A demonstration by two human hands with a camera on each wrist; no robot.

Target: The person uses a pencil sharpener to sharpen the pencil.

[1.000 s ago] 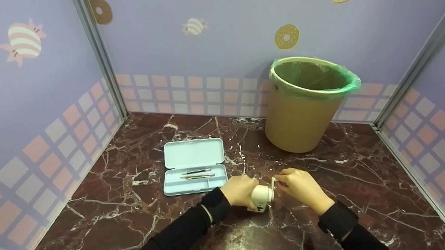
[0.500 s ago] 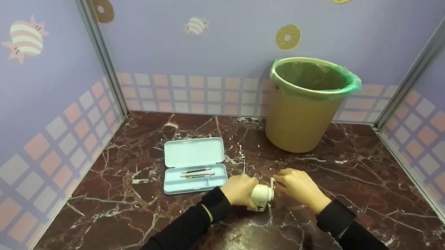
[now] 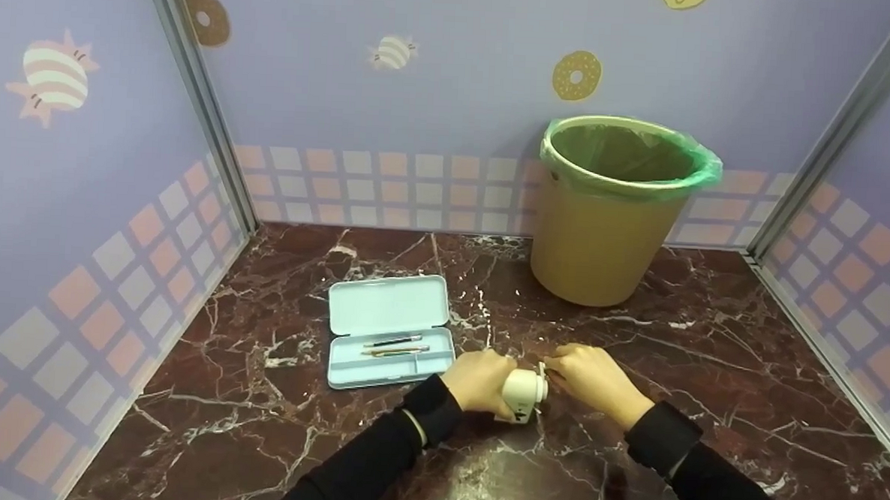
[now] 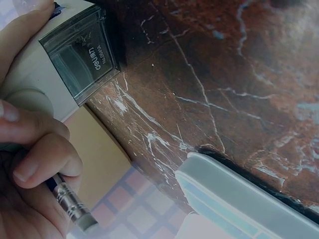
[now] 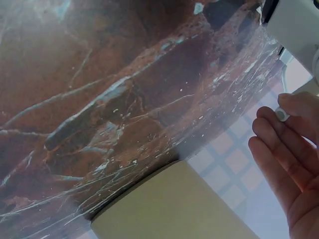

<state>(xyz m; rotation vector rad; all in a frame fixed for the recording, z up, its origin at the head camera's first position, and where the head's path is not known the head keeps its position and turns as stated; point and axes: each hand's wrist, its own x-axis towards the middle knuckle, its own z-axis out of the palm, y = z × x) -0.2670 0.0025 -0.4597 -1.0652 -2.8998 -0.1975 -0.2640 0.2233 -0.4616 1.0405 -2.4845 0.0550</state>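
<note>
On the marble-patterned surface stands a white crank pencil sharpener (image 3: 523, 392), gripped by my left hand (image 3: 477, 381) from its left side. Its clear dark shavings drawer (image 4: 82, 52) shows in the left wrist view. A pencil (image 4: 72, 201) pokes out between the left fingers, eraser end outward; its other end is hidden by the hand. My right hand (image 3: 593, 378) pinches the small white crank knob (image 5: 281, 115) between thumb and index finger, the other fingers extended beside it. To the left lies an open light-blue pencil case (image 3: 388, 308) with pencils (image 3: 395, 351) inside.
A tan waste bin (image 3: 603, 242) lined with a green bag (image 3: 708, 167) stands at the back right. Patterned wall panels (image 3: 460, 78) enclose the back and both sides. Small pale specks lie between the case and the bin.
The crank has turned a little, and my right hand has moved slightly down and left with it. My left hand and the sharpener stay in place.
</note>
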